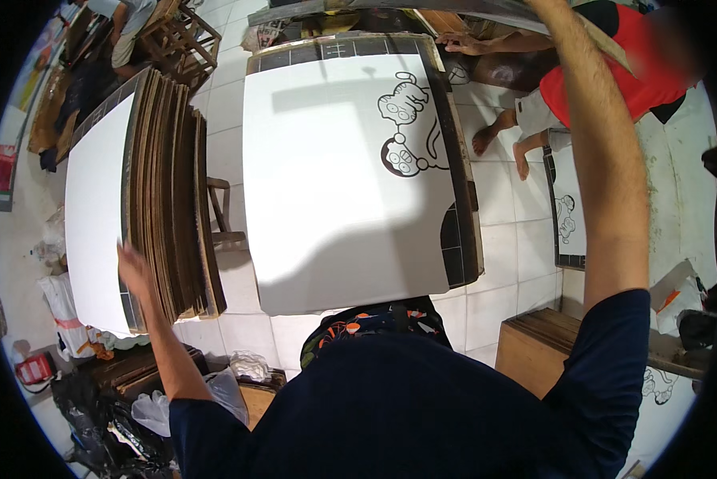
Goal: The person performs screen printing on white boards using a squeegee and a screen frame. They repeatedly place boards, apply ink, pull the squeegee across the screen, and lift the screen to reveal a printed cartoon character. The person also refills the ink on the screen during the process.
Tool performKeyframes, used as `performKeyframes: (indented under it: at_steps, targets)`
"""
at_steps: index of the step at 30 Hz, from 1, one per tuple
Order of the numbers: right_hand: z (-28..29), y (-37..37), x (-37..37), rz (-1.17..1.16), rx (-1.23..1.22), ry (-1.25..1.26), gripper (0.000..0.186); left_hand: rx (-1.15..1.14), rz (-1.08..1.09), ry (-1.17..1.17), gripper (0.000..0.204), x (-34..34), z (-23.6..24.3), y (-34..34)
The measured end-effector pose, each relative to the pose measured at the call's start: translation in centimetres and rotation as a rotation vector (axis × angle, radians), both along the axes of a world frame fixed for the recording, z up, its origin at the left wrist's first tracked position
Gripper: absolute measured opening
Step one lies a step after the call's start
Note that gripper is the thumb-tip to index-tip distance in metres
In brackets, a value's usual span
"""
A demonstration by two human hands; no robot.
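My left hand [137,275] is at the near right edge of the white cloth [95,215] on top of a thick stack of dark-edged boards [163,199]. Its fingers are stretched out, and I cannot tell whether they press on the cloth. My right forearm [602,152] reaches far forward, and the hand is cut off by the upper edge. In front of me a white cloth [334,184] lies over a board with a dark grid border [338,51]. Black line drawings of a cartoon cat [403,100] and a child [402,157] are printed at its right side.
A long grey bar [374,12] crosses the far end. At the far right is another person in a red top [614,72], one hand [462,44] by the board's corner. A printed board [567,211] leans at right. A wooden box [534,343] and black bags [103,415] stand nearer me.
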State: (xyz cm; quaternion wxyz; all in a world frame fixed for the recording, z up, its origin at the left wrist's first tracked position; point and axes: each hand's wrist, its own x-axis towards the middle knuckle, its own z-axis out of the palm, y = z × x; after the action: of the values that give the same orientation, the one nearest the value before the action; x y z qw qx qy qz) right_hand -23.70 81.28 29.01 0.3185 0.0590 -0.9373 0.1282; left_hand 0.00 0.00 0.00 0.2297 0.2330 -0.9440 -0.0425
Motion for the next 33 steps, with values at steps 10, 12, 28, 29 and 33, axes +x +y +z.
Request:
performKeyframes:
  at_steps: [10, 12, 28, 29, 33]
  targets:
    - [4.7, -0.2, -3.6, 0.042, -0.032, -0.022, 0.073, 0.188, -0.139, -0.121, 0.042, 12.3, 1.2, -3.3]
    - [5.1, -0.3, -3.8, 0.001, -0.022, -0.033, 0.073, 0.022, -0.166, -0.237, 0.040, 12.2, 2.8, -2.6]
    - [4.1, 2.1, -8.6, -0.070, 0.083, -0.081, 0.106, -0.297, -0.328, -0.553, 0.072, 5.4, 12.6, 10.6]
    - [3.6, 2.9, -8.6, -0.079, 0.069, -0.046, 0.108, -0.319, -0.464, -0.472, 0.071, 5.8, 12.8, 13.7]
    - [4.1, 4.0, -9.9, -0.051, 0.076, -0.081, 0.108, 0.521, -0.624, -0.273, 0.058, 7.9, 8.8, 20.1]
